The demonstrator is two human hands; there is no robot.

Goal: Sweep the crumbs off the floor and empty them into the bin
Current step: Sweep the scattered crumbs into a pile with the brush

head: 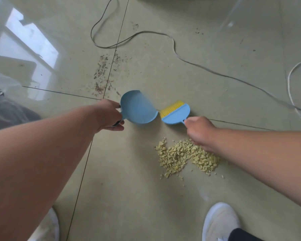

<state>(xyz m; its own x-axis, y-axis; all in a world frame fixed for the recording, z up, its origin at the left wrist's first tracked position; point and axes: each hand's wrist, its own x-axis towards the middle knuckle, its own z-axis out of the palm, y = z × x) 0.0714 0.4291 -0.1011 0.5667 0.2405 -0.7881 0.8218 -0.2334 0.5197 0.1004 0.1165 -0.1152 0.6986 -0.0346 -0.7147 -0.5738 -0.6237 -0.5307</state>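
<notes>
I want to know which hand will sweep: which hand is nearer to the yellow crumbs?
Right. The right hand holds the brush at the crumbs' far edge; the left hand holds the dustpan farther left.

Bright, even daylight throughout. Strong window glare mirrored on the glossy floor at upper left, washing out the tiles there. Soft, faint shadows only, barely visible under the dustpan. Slight motion blur along the dustpan's right edge. Wide-angle bending at the borders, with the cable and tile joints curving. Far corners soft, centre fairly sharp.
</notes>
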